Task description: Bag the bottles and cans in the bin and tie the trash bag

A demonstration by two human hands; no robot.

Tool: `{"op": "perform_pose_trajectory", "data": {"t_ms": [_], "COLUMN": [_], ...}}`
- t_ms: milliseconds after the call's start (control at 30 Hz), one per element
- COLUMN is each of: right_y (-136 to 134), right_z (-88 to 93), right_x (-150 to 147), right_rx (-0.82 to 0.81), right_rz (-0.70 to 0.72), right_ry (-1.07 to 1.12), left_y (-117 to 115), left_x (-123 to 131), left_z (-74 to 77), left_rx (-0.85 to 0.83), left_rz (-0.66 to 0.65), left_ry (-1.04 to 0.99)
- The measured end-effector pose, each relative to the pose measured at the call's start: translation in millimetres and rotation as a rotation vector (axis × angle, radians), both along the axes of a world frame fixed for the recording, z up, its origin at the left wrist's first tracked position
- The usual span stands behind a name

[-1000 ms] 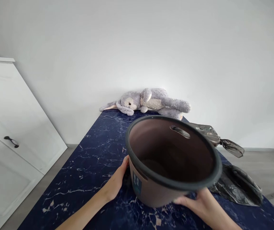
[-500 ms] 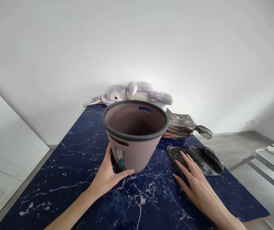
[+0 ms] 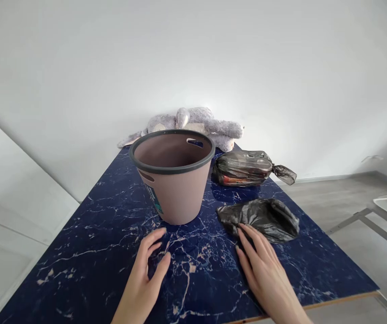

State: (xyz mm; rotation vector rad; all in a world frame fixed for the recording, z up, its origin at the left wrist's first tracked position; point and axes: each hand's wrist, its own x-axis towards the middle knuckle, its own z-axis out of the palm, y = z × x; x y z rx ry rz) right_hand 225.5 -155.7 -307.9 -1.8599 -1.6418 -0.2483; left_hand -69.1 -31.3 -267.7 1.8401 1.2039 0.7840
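Observation:
A brownish-pink plastic bin (image 3: 183, 193) with a dark grey rim and cut-out handles stands upright on the blue marbled table (image 3: 95, 265). Just in front of it is my left hand (image 3: 147, 272), fingers curved and apart, holding nothing. My right hand (image 3: 261, 265) lies with fingers outstretched, its fingertips at the near edge of a crumpled black plastic bag (image 3: 264, 218). Behind that bag rests a knotted, see-through black bag (image 3: 243, 168) with reddish and pale contents that I cannot make out.
A grey plush toy (image 3: 196, 121) lies at the far end of the table, against the white wall (image 3: 193, 54). White cabinet doors (image 3: 14, 202) with a dark handle stand on the left. At the right is a white-topped piece with a grey metal frame (image 3: 379, 220).
My left hand has let go of the bin and drawn back toward me. The bin has moved left and turned, its label now facing further left. The crumpled bag has shifted slightly left.

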Motion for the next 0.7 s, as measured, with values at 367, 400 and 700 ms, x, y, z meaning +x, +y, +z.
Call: {"op": "perform_pose_trajectory", "data": {"t_ms": [367, 400, 700], "right_y": [-27.8, -26.1, -13.0], "right_z": [41.5, 41.7, 13.3], "right_x": [0.9, 13.5, 49.0], "right_rx": [0.074, 0.105, 0.022], "right_rz": [0.176, 0.074, -0.023], "right_ry": [0.301, 0.324, 0.250], "left_y": [-34.1, -33.5, -26.8], "left_x": [36.1, 40.9, 58.8], "left_z": [18.8, 18.0, 11.3], "left_rx": [0.081, 0.091, 0.042], "left_rz": [-0.161, -0.161, -0.170], "left_ry": [0.256, 0.264, 0.317]}}
